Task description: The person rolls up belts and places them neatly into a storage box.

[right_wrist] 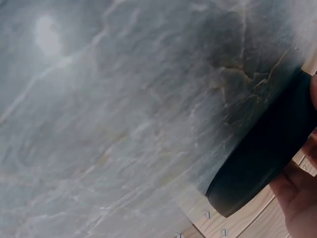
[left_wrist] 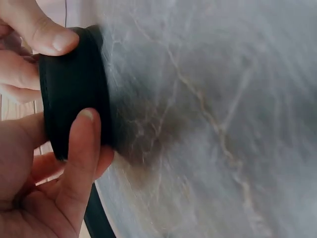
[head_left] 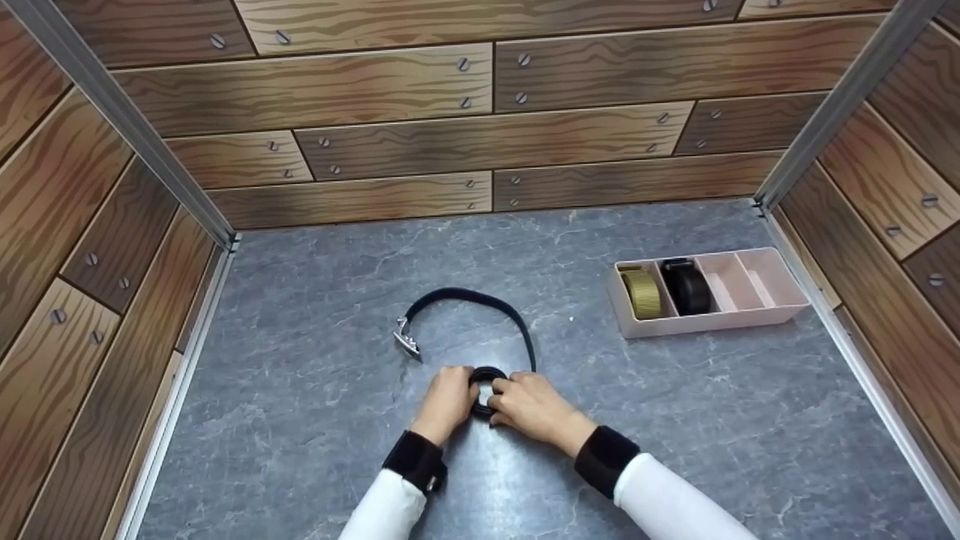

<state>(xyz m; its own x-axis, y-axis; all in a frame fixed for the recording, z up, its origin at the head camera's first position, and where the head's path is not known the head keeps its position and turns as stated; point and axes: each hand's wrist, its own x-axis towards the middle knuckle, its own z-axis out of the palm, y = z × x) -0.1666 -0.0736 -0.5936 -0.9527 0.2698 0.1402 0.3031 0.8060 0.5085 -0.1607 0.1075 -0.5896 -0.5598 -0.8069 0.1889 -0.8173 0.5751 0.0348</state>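
A black belt (head_left: 469, 295) lies on the grey marbled surface, partly rolled into a coil (head_left: 489, 371). Its unrolled length arcs away from the coil to a silver buckle (head_left: 406, 339) at the far left end. My left hand (head_left: 448, 399) grips the coil from the left; in the left wrist view its thumb and fingers pinch the coiled band (left_wrist: 74, 84). From the other side my right hand (head_left: 534, 406) holds the coil, its fingers curled at the rim. The right wrist view shows the coil's smooth outer face (right_wrist: 265, 153) standing on edge.
A pale pink divided box (head_left: 720, 322) stands at the right near the side wall. A rolled gold belt (head_left: 642, 294) sits in its leftmost compartment, a rolled black belt (head_left: 688, 291) in the one beside it. Wood-patterned walls (head_left: 420, 142) with metal corner strips enclose the surface.
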